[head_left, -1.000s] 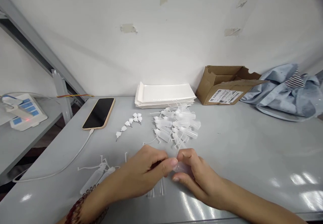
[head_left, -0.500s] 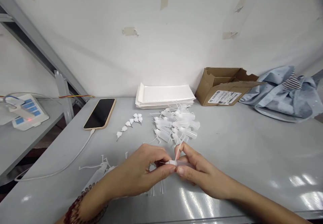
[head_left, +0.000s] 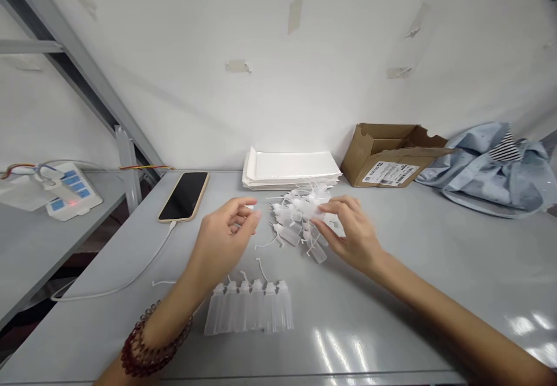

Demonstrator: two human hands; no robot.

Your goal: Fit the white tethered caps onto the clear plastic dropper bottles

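Note:
My right hand (head_left: pixel 350 232) pinches a small translucent squeeze bottle (head_left: pixel 308 207) between thumb and fingers, above a loose pile of similar bottles (head_left: pixel 287 234) with thin tethered caps. To the left of the pile is my left hand (head_left: pixel 228 232), its fingers curled and thumb drawn in. A bit of white (head_left: pixel 249 206) shows by its fingertips; whether it is held or lies behind them I cannot tell. In front of me, several translucent bottles (head_left: pixel 248 310) lie side by side in a row, their necks pointing away. My left hand covers the spot of the small white needle tips.
Behind the pile lies a stack of white envelopes (head_left: pixel 291 168), beside an opened cardboard box (head_left: pixel 391 157) and a bundled light blue cloth (head_left: pixel 483 171). A phone (head_left: pixel 184 196) on a white charging cable (head_left: pixel 130 284) lies left. A power strip (head_left: pixel 76 191) sits on the neighbouring surface.
My hands have parted from the bottle they worked on together. The left went up and leftward, the right up to the pile. The row of bottles is now uncovered; the view has shifted slightly.

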